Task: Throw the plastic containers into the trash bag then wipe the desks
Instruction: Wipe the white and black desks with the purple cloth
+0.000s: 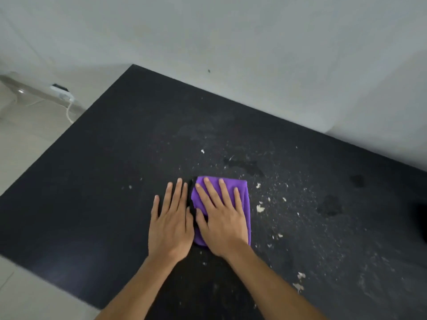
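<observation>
A folded purple cloth (241,192) lies on the black desk (104,181) near its middle. My right hand (221,218) presses flat on the cloth with straight, spread fingers. Just left of it, my left hand (171,222) rests flat on the bare desk top, fingers straight, its edge beside the cloth. White crumbs (260,207) and fine dust are scattered over the desk to the right of the cloth, along with dark wet patches (329,205). No plastic container or trash bag is in view.
The desk's far edge meets a white wall (254,54). On the tiled floor (27,139) at the left lies a white power strip (62,92) with a cable. A dark object (421,220) shows at the right frame edge.
</observation>
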